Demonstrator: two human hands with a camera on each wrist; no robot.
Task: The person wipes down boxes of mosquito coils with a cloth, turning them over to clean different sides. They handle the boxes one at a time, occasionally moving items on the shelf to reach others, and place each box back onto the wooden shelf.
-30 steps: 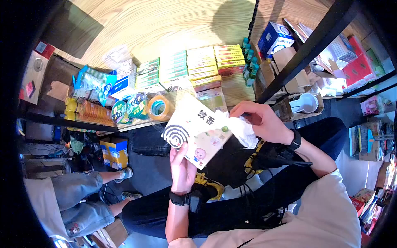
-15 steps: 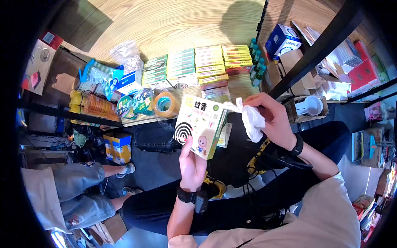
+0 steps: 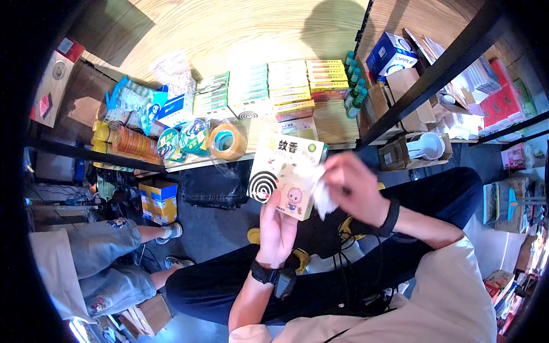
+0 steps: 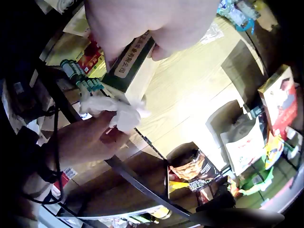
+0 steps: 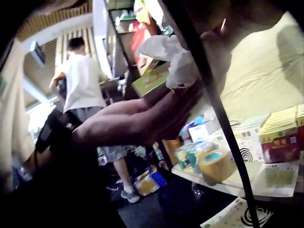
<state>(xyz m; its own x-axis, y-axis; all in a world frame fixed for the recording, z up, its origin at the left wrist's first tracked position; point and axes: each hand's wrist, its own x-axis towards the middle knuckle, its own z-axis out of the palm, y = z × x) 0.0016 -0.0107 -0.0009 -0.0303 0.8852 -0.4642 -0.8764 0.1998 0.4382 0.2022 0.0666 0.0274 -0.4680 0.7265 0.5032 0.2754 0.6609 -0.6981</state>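
Note:
In the head view, my left hand (image 3: 277, 231) holds up a mosquito coil box (image 3: 270, 163), thumb on its front near the black spiral, a cartoon figure beside it. My right hand (image 3: 360, 191), blurred, pinches a crumpled white tissue (image 3: 323, 201) that overlaps the right part of the box. From the left wrist, the box's green side (image 4: 128, 66) with a pale label faces the camera, and the tissue (image 4: 118, 108) lies along its lower end. The right wrist view has the tissue (image 5: 181, 69) close by the box's green edge (image 5: 152, 81).
Behind, a wooden shelf (image 3: 337, 128) bears stacked coil boxes (image 3: 249, 86), green bottles (image 3: 355, 94) and a tape roll (image 3: 226, 142). A black shelf post (image 3: 423, 71) slants at right. Another person's legs (image 3: 114, 251) are at left; a yellow-blue carton (image 3: 158, 201) sits on the floor.
My left hand has shifted the box a little to the right. My right hand, hanging the tissue off the box's edge half a second ago, has swung left so the tissue overlaps the box.

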